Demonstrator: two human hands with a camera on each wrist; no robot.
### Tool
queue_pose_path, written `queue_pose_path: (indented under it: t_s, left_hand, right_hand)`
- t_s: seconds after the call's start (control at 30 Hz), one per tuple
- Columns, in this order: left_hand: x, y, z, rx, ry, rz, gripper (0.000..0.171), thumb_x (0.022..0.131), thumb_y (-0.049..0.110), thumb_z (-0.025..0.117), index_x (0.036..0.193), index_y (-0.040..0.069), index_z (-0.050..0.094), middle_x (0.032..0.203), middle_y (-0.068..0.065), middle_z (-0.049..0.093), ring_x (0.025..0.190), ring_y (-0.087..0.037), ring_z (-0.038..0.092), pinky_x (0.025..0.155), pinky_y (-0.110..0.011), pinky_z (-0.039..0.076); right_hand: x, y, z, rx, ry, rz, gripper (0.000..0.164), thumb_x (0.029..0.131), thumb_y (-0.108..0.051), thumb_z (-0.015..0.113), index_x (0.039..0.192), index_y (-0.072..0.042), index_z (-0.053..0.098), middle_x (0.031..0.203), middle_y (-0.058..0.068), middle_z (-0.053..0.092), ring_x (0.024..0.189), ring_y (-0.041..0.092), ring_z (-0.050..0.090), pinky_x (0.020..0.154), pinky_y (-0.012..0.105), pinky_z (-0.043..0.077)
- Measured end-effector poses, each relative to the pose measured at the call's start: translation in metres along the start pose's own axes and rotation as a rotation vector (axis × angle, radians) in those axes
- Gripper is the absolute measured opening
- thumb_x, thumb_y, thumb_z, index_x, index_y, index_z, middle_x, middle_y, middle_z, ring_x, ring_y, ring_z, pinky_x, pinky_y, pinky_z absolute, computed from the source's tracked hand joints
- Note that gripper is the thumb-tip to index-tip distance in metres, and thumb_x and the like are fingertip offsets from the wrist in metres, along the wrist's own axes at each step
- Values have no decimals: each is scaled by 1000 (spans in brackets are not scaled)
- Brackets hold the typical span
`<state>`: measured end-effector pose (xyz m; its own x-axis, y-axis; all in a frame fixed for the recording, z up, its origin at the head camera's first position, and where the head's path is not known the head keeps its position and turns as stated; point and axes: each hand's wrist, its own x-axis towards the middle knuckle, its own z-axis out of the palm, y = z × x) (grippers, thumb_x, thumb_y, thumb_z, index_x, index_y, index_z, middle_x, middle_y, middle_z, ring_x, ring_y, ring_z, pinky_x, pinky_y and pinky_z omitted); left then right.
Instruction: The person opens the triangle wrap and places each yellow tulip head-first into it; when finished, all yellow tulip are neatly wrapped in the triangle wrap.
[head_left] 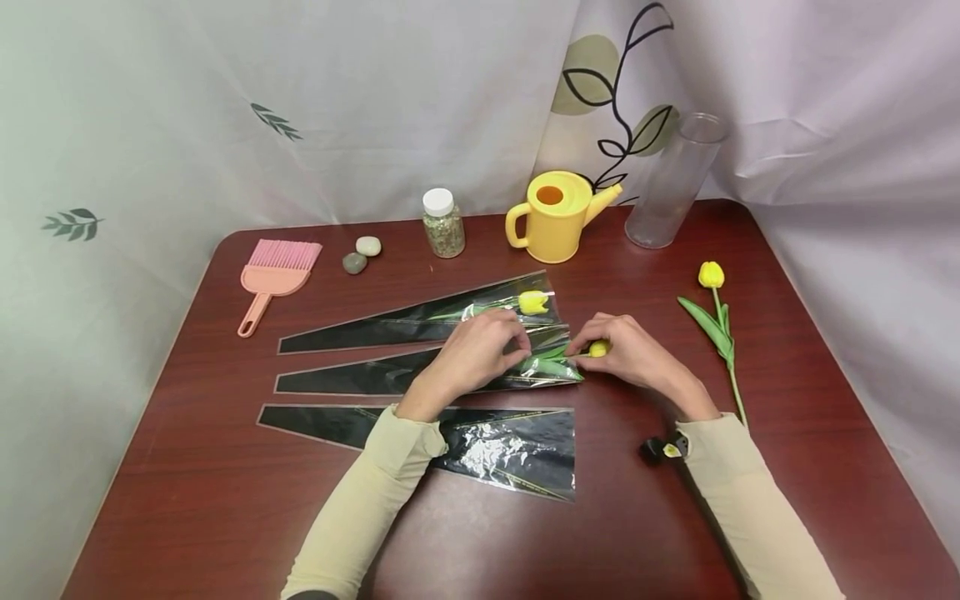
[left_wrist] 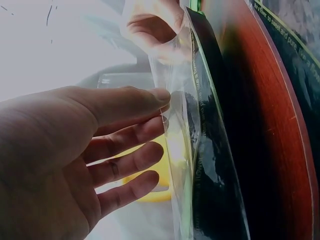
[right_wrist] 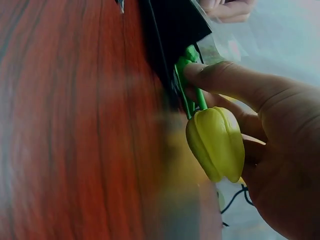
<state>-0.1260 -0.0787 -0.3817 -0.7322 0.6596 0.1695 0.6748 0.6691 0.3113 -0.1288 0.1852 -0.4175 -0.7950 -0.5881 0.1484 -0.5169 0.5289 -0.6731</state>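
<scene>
My right hand pinches the green stem of a yellow tulip just below its bloom. The tulip's leaves and lower stem lie inside the mouth of the middle clear-and-black flower sleeve. With thumb and forefinger, my left hand pinches the clear film at that sleeve's open end, lifting it from the black side; its other fingers are spread. Behind it, another sleeve holds a yellow tulip. Nearer the front lies a flat sleeve with no flower in it.
A loose yellow tulip lies at the right. Along the back stand a clear glass vase, a yellow watering can and a white-capped jar. Two stones and a pink brush lie at the back left of the table.
</scene>
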Motion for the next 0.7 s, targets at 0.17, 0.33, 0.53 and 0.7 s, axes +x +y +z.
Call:
queue_pose_path:
  t_s: [0.17,0.33,0.53,0.7]
  left_hand:
    - [1,2,1,-1,-10,0,6,88,27,75,84,24,71,89,12,60,88,-9,59,75,-30,50]
    - [1,3,2,2,-25,-5,6,88,27,75,85,24,71,91,11,60,90,-10,59,76,-29,50]
    - [1,2,2,7,-22,-4,5,88,26,75,86,23,71,91,11,61,90,-10,59,77,-30,50]
    - [0,0,2,14,-15,-5,5,88,27,74,86,24,71,91,11,61,90,-10,60,77,-30,50]
  right_hand:
    - [2,-1,6,18,-1,31,17,80,-9,82,92,-21,78,85,-15,65,83,6,58,72,29,49]
    - [1,-1,10,26,-6,40,20,79,-6,82,93,-20,78,85,-13,65,83,8,59,73,32,50]
    - [0,-3,7,19,-19,37,20,80,-9,82,96,-20,77,88,-13,66,86,8,59,76,32,50]
    - [-6,-5,-5,7,24,36,20,82,-12,81,100,-18,76,94,-10,69,92,10,60,81,34,49]
